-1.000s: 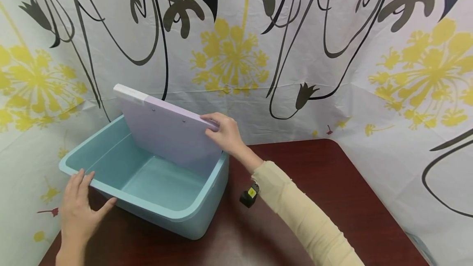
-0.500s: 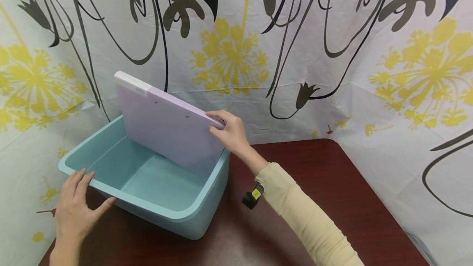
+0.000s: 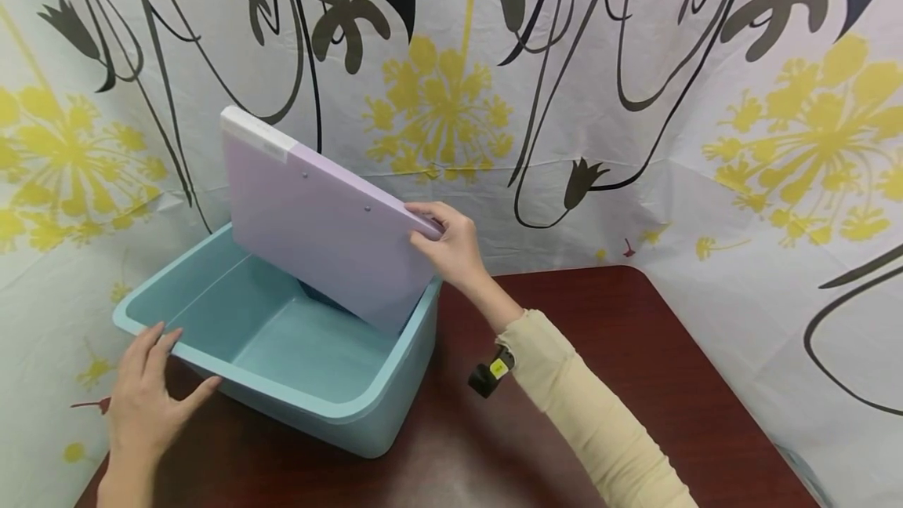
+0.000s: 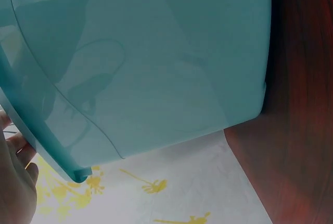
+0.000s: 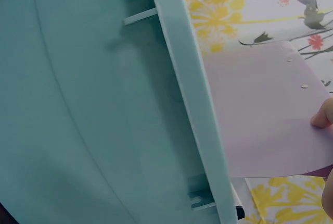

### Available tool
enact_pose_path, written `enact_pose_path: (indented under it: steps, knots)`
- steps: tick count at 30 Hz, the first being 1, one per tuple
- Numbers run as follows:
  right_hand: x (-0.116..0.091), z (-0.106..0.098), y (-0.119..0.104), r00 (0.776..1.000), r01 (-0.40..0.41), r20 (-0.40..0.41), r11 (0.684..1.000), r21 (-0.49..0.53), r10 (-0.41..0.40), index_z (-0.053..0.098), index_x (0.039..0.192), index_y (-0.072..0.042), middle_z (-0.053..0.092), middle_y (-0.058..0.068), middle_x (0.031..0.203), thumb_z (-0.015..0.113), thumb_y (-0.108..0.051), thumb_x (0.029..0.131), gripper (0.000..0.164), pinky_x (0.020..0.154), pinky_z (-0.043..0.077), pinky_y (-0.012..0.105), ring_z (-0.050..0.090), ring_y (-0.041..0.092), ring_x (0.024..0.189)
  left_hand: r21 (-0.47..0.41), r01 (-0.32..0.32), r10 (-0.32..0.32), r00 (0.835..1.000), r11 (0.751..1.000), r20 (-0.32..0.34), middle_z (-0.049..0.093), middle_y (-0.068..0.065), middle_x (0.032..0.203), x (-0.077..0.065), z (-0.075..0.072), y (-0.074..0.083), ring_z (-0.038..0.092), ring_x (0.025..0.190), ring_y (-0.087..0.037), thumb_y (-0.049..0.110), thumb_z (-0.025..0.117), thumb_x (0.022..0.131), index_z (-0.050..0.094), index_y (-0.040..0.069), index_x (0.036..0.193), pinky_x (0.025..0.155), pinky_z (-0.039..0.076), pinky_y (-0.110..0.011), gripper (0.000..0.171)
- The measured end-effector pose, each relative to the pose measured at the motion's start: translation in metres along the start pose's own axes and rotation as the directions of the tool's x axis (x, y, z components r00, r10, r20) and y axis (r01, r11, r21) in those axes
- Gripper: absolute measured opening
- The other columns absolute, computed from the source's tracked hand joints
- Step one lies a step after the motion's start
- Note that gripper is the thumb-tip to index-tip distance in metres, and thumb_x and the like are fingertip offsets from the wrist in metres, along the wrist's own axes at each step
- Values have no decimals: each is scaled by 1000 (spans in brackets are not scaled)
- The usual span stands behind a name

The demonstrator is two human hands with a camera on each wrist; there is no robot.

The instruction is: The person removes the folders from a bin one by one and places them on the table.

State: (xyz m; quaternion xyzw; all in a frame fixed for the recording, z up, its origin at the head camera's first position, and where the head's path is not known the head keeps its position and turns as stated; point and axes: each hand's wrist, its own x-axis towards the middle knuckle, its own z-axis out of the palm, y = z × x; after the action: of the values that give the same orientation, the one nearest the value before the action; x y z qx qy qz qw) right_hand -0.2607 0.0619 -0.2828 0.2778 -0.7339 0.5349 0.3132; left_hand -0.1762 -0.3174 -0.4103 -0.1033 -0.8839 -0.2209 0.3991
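Observation:
A lilac file binder [image 3: 324, 234] with a white spine label and two small rivets stands tilted at the back of a light blue plastic tub [image 3: 405, 359]. Its lower edge is inside the tub, while the upper part rises above the rim. My right hand [image 3: 455, 245] pinches the binder's upper right corner between thumb and fingers. In the right wrist view, the thumb [image 5: 323, 115] lies on the binder's flat face. My left hand [image 3: 144, 402] rests with extended fingers on the tub's near-left rim, thumb spread apart from them. Something dark shows beneath the binder; its kind is unclear.
The tub stands on a dark red-brown wooden table [image 3: 585, 351]. White cloth [image 3: 635, 202] with a yellow and dark flower print hangs behind and at both sides. A small black camera [image 3: 487, 379] is strapped to the right wrist.
My right hand has shifted slightly rightward, and the binder's left end has risen, tilting it more steeply. A dark patch now shows under its lower edge. The left hand has hardly moved.

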Motion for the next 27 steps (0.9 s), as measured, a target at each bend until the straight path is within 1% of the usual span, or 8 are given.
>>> enact_pose_path:
  steps: [1, 5, 10, 16, 21, 24, 27]
  knots:
    - [0, -2, -5, 1000, -3, -5, 1000, 13, 3, 65, 100, 8, 65, 20, 97, 62, 13, 72, 28, 69, 49, 26, 61, 26, 82, -3, 3, -3, 1000, 1000, 2, 39, -29, 130, 0, 0, 0, 30, 126, -40, 80, 48, 65, 48, -5, 122, 110, 17, -42, 102]
    - [1, -6, -8, 999, -20, -32, 999, 50, 21, 64, 100, 9, 65, 21, 96, 62, 13, 73, 28, 62, 46, 20, 58, 23, 73, -1, 16, -16, 1000, 1000, 15, 38, -28, 131, 0, 0, -1, 29, 127, -39, 79, 50, 65, 48, -5, 123, 110, 16, -43, 101]
    - [2, -10, -10, 996, -13, -88, 996, 85, 21, 64, 100, 10, 64, 23, 93, 63, 14, 72, 28, 57, 44, 17, 53, 17, 65, 4, 15, -15, 1000, 1000, 14, 38, -28, 131, -1, 1, -1, 29, 127, -39, 79, 48, 66, 47, -5, 122, 110, 16, -42, 101]
    - [3, -16, -11, 993, 6, -120, 991, 136, 11, 62, 100, 13, 63, 27, 92, 64, 16, 71, 29, 58, 45, 17, 54, 12, 66, 3, 9, -9, 1000, 1000, 3, 38, -29, 131, -2, 2, -1, 28, 128, -39, 79, 47, 67, 47, -5, 123, 110, 16, -43, 101]
    - [4, -22, -14, 990, -3, -142, 985, 171, 27, 61, 101, 14, 62, 28, 92, 63, 16, 71, 31, 57, 45, 17, 54, 5, 66, 2, 10, -10, 1000, 1000, 0, 38, -28, 132, -2, 2, -2, 28, 128, -39, 79, 47, 67, 47, -5, 123, 110, 16, -43, 101]
    - [4, -27, -14, 985, 11, -172, 982, 190, 23, 61, 101, 15, 61, 30, 91, 63, 17, 70, 31, 56, 45, 17, 55, 2, 65, -1, 12, -12, 1000, 1000, 1, 38, -28, 132, -2, 2, -2, 28, 128, -39, 79, 48, 67, 47, -5, 123, 110, 16, -42, 101]
    - [5, -32, -12, 978, 36, -207, 978, 205, 7, 61, 100, 15, 62, 30, 90, 63, 17, 70, 30, 56, 46, 17, 56, 3, 65, -5, 7, -7, 1000, 1000, -1, 38, -29, 131, -2, 2, -2, 28, 128, -39, 78, 48, 67, 47, -6, 123, 110, 16, -42, 101]
